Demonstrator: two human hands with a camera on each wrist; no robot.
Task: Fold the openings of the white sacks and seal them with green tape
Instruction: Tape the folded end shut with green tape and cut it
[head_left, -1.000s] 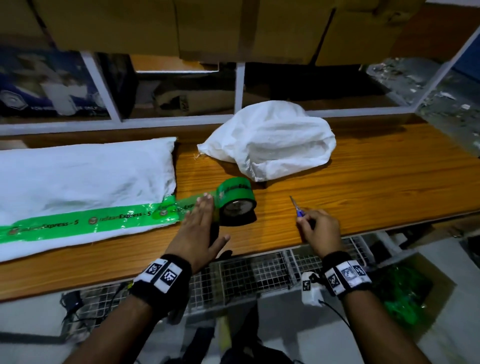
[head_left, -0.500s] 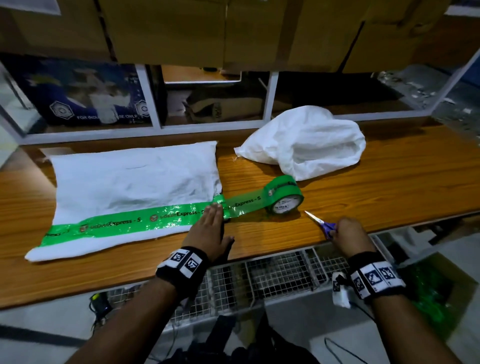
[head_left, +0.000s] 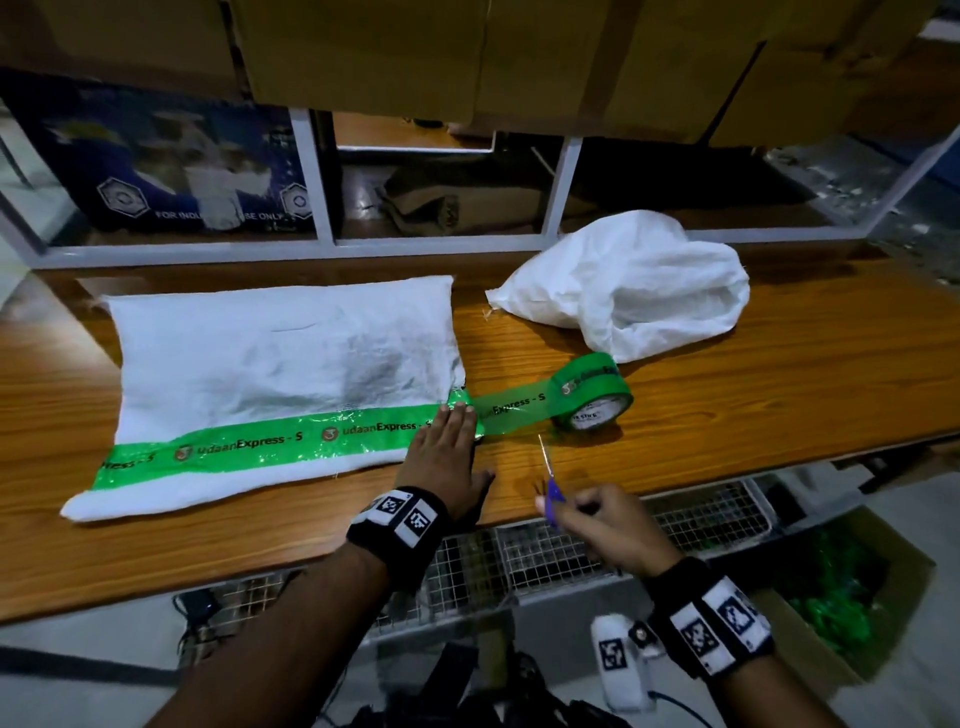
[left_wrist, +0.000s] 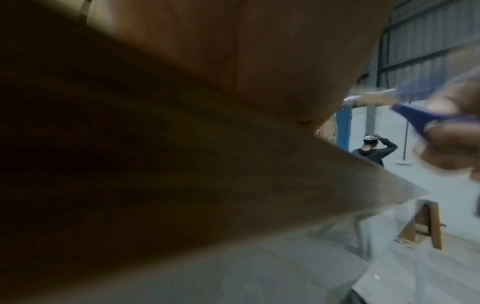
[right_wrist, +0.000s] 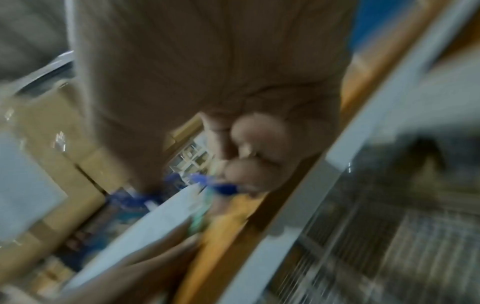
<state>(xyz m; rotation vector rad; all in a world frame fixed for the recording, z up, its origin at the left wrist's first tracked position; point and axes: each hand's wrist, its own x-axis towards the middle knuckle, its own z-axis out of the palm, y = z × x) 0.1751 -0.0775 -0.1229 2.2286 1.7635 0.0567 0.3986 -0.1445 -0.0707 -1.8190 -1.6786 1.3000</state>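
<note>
A flat white sack (head_left: 280, 358) lies on the wooden table (head_left: 779, 379) with a green tape strip (head_left: 270, 441) stuck along its folded near edge. The strip runs on to the green tape roll (head_left: 592, 392), which stands to the sack's right. My left hand (head_left: 444, 447) presses flat on the tape at the sack's right corner. My right hand (head_left: 597, 519) grips blue-handled scissors (head_left: 550, 480), blades pointing up toward the free tape between sack and roll. The scissors (left_wrist: 426, 115) show blurred in the left wrist view. A second, crumpled white sack (head_left: 634, 283) lies behind the roll.
White shelf frame (head_left: 322, 187) with cardboard boxes (head_left: 467, 57) rises behind the table. A wire mesh rack (head_left: 597, 545) sits below the table's front edge, and a box with green tape scraps (head_left: 831, 597) is at lower right. A person (left_wrist: 374, 152) stands far off.
The right hand lifted the scissors from the table edge and moved left toward the tape. The left hand stays pressed on the tape; the view shifted right.
</note>
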